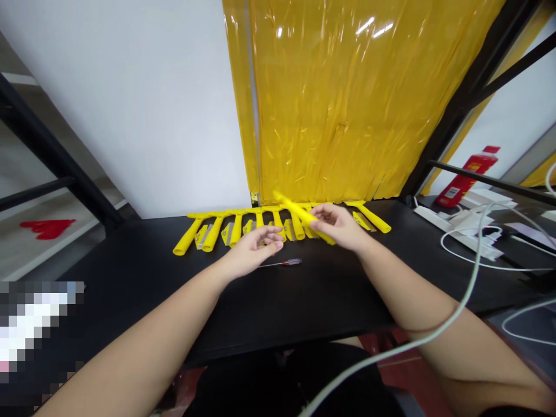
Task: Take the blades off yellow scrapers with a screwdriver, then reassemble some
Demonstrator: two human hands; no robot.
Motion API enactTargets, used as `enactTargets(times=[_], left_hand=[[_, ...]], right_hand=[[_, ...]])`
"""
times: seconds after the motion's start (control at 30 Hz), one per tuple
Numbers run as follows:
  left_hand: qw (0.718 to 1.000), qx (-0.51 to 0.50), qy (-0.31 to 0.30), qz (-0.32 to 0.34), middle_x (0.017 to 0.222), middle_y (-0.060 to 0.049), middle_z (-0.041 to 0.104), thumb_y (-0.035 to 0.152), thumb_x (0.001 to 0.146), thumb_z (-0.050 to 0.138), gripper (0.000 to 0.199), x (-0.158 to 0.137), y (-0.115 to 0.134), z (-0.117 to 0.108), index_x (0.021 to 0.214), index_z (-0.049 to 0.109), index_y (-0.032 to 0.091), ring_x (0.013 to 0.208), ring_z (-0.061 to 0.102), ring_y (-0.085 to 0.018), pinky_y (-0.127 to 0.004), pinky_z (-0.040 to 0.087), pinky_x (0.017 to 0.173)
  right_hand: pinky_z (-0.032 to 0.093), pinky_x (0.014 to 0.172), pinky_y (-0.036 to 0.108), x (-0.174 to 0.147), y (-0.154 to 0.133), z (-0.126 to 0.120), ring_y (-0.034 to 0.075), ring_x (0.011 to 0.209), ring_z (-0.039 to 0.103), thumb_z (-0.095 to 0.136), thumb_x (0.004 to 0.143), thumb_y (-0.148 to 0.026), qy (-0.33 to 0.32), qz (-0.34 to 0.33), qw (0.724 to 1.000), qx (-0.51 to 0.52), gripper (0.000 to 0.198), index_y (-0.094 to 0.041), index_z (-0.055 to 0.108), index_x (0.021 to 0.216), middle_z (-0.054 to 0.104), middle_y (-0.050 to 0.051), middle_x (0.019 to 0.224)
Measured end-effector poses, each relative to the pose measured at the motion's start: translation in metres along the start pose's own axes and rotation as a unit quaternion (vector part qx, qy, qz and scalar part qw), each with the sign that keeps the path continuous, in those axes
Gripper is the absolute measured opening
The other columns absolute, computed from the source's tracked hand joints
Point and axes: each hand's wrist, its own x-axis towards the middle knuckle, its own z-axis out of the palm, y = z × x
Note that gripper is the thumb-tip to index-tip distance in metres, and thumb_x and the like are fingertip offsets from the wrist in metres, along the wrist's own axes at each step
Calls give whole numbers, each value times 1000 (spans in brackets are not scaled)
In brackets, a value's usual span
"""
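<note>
In my right hand [341, 227] is a yellow plastic handle [295, 209], a tube gripped between thumb and fingers and tilted up to the left, a little blurred. My left hand [256, 248] is empty, its fingers loosely bent and apart, above the black table. Just beside it lies a screwdriver [292, 262] with a clear purplish grip, its shaft partly hidden by that hand. Behind both hands, a row of similar yellow T-shaped handles [187, 240] with hollow ends lies along the wall. Small yellow pieces with metal plates [204, 236] lie between them.
The black table [278, 313] meets a white panel [174, 116] and a yellow plastic curtain [347, 116]. At right are a red bottle [467, 176], a white power strip [456, 231] and a pale cable [475, 260] crossing over my right forearm. Black frame posts [56, 145] flank the table.
</note>
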Motion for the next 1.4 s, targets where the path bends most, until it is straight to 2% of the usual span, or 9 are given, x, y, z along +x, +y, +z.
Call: enactTargets(times=[0.17, 0.3, 0.37, 0.47, 0.6, 0.83, 1.0, 1.13, 1.4], left_hand=[[998, -57, 0, 4, 108, -9, 72, 51, 91, 73, 37, -5, 5, 14, 110, 69, 20, 99, 72, -25, -39, 61, 87], [1000, -4, 27, 3, 84, -4, 70, 47, 96, 64, 26, -9, 14, 7, 94, 64, 22, 81, 70, -23, -37, 57, 80], [997, 60, 40, 7, 70, 0, 63, 41, 92, 70, 21, -11, 17, 0, 86, 63, 23, 66, 62, -21, -34, 51, 70], [965, 252, 37, 65, 65, 0, 58, 38, 85, 78, 23, -12, 14, -7, 75, 63, 24, 59, 54, -21, -33, 43, 61], [918, 387, 8, 92, 72, -3, 63, 35, 78, 82, 21, -10, 0, -5, 74, 64, 26, 64, 59, -25, -33, 43, 61], [863, 499, -79, 1, 86, -9, 71, 31, 85, 71, 8, -14, 7, -2, 87, 67, 24, 83, 69, -32, -38, 51, 73], [805, 567, -149, -89, 91, -8, 72, 23, 83, 65, 4, -16, 35, -27, 86, 67, 22, 85, 68, -28, -35, 49, 74], [769, 599, -160, -154, 91, -8, 71, 20, 77, 64, 6, -16, 43, -51, 82, 66, 21, 84, 66, -28, -34, 45, 70], [762, 585, -182, -212, 92, -4, 71, 25, 70, 70, 16, -17, 42, -65, 85, 67, 23, 82, 66, -26, -33, 43, 68]], right_hand=[[51, 69, 31, -17, -25, 49, 17, 74, 59, 76, 90, -41, -109, -105, 987, -48, 27, -21, 68, 107, 68, 2, 88], [56, 81, 35, -10, -21, 19, 20, 85, 68, 70, 95, -41, -112, -136, 972, -155, 20, -21, 74, 101, 75, 6, 97], [56, 87, 37, -2, -6, -16, 23, 92, 72, 63, 98, -33, -22, -64, 962, -263, 19, -21, 76, 106, 79, 8, 103], [56, 91, 35, 8, 24, -70, 25, 96, 75, 64, 94, -24, 68, 146, 886, -435, 18, -20, 80, 102, 81, 9, 102], [56, 88, 39, 15, 57, -108, 33, 97, 76, 68, 87, -19, 97, 246, 831, -490, 15, -16, 83, 90, 81, 16, 98], [58, 90, 39, 24, 81, -105, 34, 107, 75, 70, 86, -21, 85, 333, 779, -524, 22, -19, 85, 103, 79, 18, 115], [58, 92, 38, 23, 93, -111, 31, 110, 74, 68, 92, -29, 54, 355, 762, -539, 23, -22, 85, 106, 77, 16, 119], [57, 92, 38, 21, 94, -111, 31, 111, 73, 66, 94, -34, 35, 356, 754, -551, 28, -21, 84, 111, 76, 17, 120], [58, 87, 44, -4, 66, -96, 37, 108, 74, 63, 94, -29, 4, 359, 733, -578, 28, -15, 82, 110, 76, 22, 118]])
